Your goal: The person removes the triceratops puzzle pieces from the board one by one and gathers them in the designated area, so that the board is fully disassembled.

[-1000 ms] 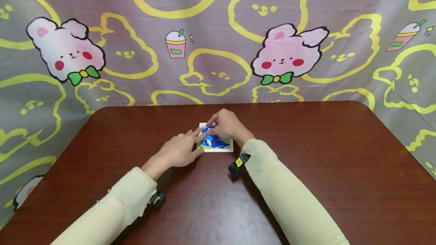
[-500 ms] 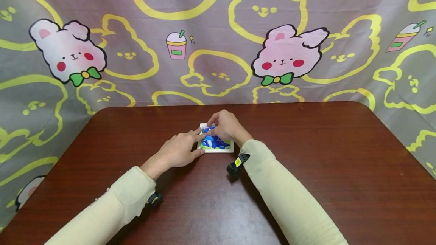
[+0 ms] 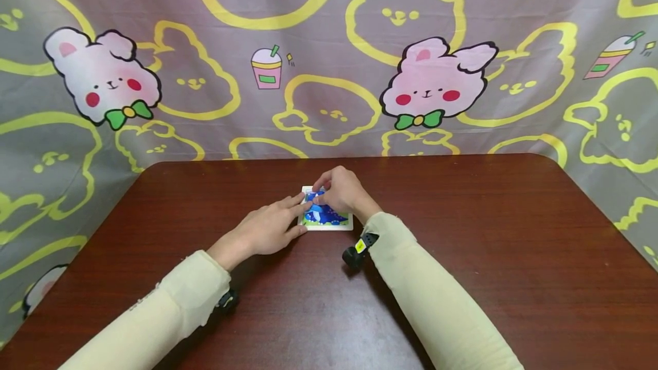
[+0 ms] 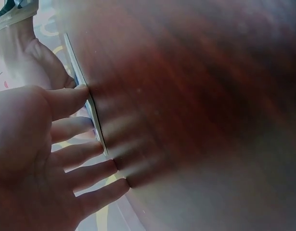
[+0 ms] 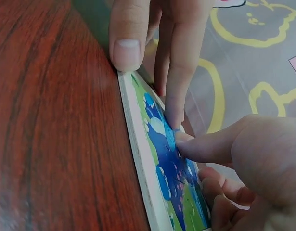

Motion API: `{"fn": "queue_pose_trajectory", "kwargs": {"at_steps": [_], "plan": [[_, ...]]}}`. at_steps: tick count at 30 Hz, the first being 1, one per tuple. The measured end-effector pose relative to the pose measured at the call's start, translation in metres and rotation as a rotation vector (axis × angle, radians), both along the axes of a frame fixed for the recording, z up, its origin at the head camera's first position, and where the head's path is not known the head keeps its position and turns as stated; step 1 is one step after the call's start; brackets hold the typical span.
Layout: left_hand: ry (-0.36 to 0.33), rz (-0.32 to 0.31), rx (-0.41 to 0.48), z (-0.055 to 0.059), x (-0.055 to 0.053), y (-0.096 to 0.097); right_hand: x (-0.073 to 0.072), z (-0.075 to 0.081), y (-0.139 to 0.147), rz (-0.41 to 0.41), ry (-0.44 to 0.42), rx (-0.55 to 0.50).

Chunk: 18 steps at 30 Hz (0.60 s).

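Although left sleeve (image 3: pixel 180 296) has edged away from picture board (image 3: pixel 326 216), board lies unmoved on table (image 3: pixel 462 216). Left hand (image 3: pixel 264 227): fingers straight, spread along board's left edge. Right hand (image 3: pixel 344 189): fingers curled over board, thumb touching; grip cannot be told. Work judged holding, not advancing.

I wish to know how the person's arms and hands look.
The left sleeve and right sleeve are pale cream, each with a small black device near its end, the right one bearing a yellow label. The left hand and right hand are bare.
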<state>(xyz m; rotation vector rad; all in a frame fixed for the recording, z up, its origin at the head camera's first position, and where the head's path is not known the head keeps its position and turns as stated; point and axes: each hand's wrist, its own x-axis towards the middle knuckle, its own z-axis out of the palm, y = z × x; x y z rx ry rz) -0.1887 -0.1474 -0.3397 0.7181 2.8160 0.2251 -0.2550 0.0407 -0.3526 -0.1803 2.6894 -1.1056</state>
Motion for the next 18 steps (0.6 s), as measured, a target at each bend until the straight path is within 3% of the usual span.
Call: {"fn": "queue_pose_trajectory", "kwargs": {"at_steps": [9,18], "plan": [[0.017,-0.028,-0.029,-0.0022,-0.0009,-0.0011,0.0003,-0.001,-0.0012,-0.022,0.004,-0.008],[0.024,-0.015,-0.043,-0.0013,0.0009,0.0009,0.0009,-0.0011,-0.0025,-0.019,0.01,-0.006]]}}
